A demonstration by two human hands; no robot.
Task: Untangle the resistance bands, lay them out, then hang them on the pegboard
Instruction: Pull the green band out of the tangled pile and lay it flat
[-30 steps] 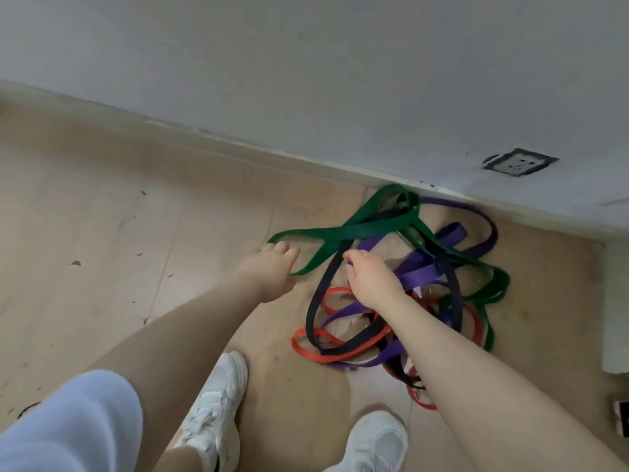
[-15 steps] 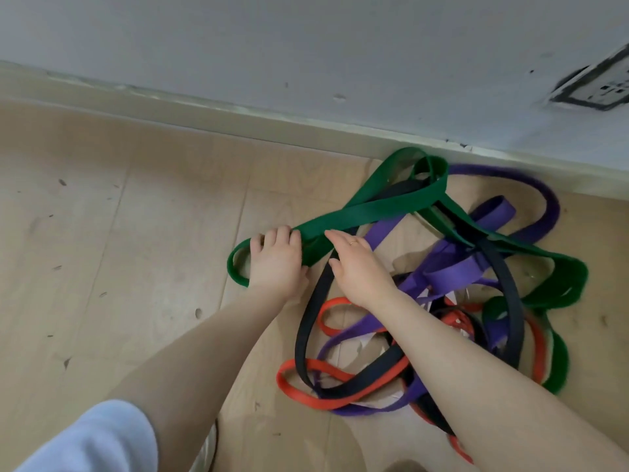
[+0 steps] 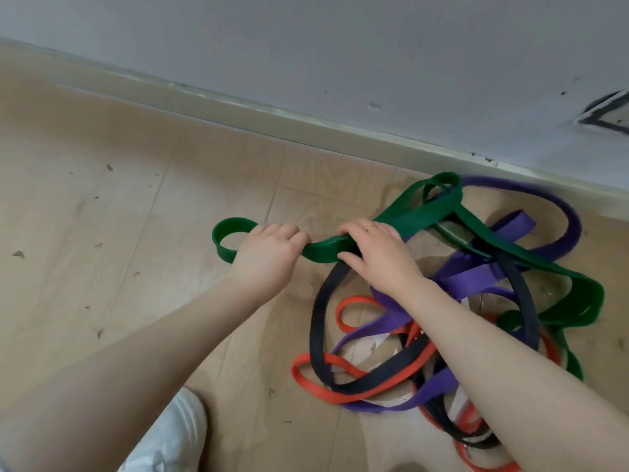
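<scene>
The left hand (image 3: 267, 255) curls round the green band (image 3: 418, 218) near its free loop, which pokes out to the left; the right hand (image 3: 377, 257) clamps the same band just beside it, probably to draw that band clear of the tangle; the green band runs right into the heap, where the purple band (image 3: 476, 272), black band (image 3: 320, 311) and red band (image 3: 318, 383) cross over one another near the wall (image 3: 340, 46); all lie on a pale wooden floor (image 3: 136, 216) flecked with debris, edged by a skirting board (image 3: 238, 105); no pegboard shows.
</scene>
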